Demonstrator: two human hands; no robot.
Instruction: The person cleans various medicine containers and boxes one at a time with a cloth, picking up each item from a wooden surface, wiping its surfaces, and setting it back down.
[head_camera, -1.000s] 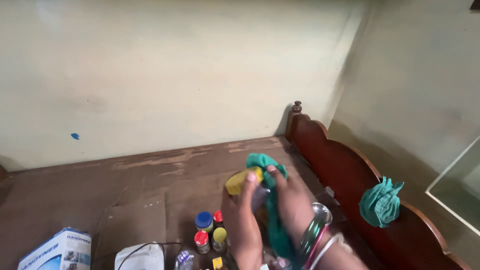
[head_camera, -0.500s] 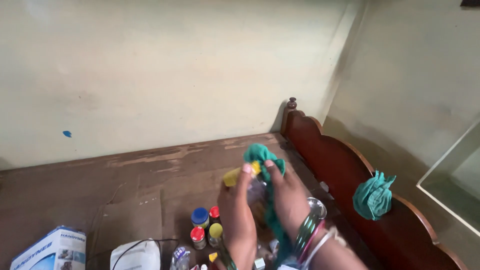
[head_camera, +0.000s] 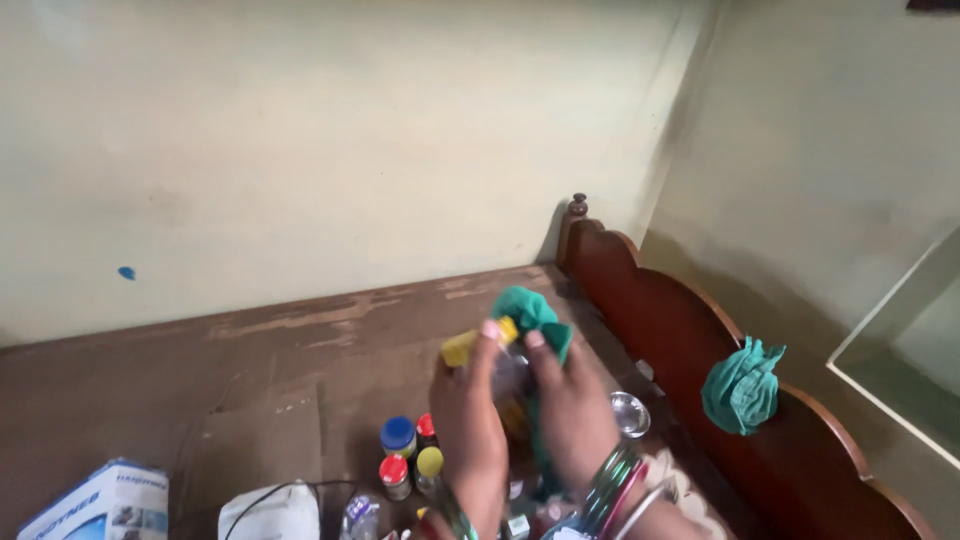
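While both hands sit low in the middle of the view, I note the left hand (head_camera: 468, 425) clasped around a clear jar (head_camera: 508, 378) with a yellow lid (head_camera: 472, 344), thumb up near the lid. The right hand (head_camera: 570, 415) presses a green cloth (head_camera: 532, 312) against the jar's right side, fingers clenched on the fabric; the cloth bunches over the top and trails down between the two hands. Bangles (head_camera: 612, 478) ring the right wrist. The jar is held up off the wooden surface (head_camera: 290, 350), tilted with the lid leaning left.

Below and left of the hands stands a cluster of small bottles: one with a blue cap (head_camera: 398, 434), two with red caps (head_camera: 393, 468), one with a yellow cap (head_camera: 430, 461). Just right of the right hand I see a small steel cup (head_camera: 630, 412). Near the left edge lies a blue and white box (head_camera: 100, 500), and beside it a white bag (head_camera: 270, 512) with a dark cord over it. On the right runs a carved red-brown rail (head_camera: 660, 320), with a second green cloth (head_camera: 742, 385) draped on it. A pale wall (head_camera: 300, 150) stands on the far side.
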